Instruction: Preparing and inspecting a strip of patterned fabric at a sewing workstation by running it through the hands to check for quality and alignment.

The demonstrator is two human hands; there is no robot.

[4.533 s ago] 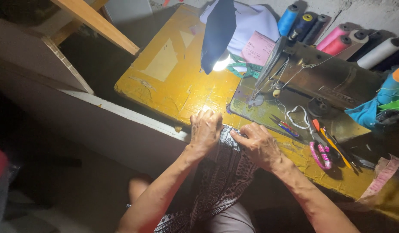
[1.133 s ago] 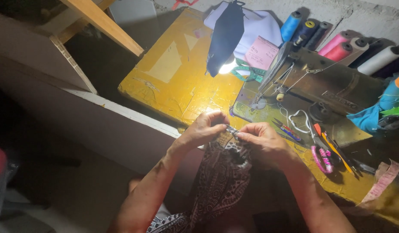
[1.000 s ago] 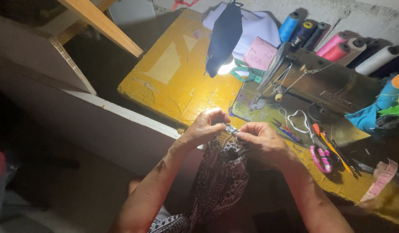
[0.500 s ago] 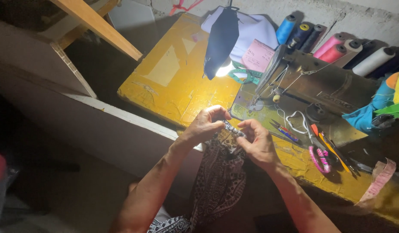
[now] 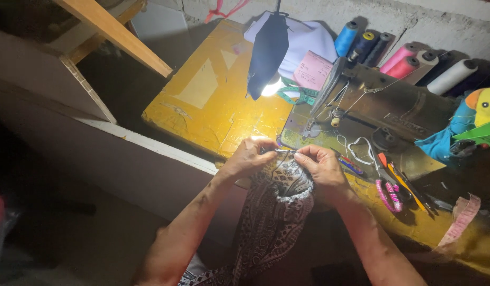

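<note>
Since the earliest frame both hands have lifted off the desk edge and drawn the patterned cloth [image 5: 279, 212] up between them. That cloth hangs from the fingers down toward the lap, gathered just below the grip. Left hand [image 5: 250, 157] is pinched closed on the cloth's top edge, and right hand [image 5: 320, 165] is pinched closed on the same edge just beside it, fingertips almost touching. Both sit over the near edge of the yellow desk [image 5: 213, 106]. Right of the hands lie pink-handled scissors [image 5: 389, 195] and a pink tape measure [image 5: 456, 222]. Beyond them stands the sewing machine [image 5: 393, 106], with a lit lamp [image 5: 270, 87] to its left under a dark hanging cloth [image 5: 267, 50]. Thread spools [image 5: 403, 61] line the wall behind.
</note>
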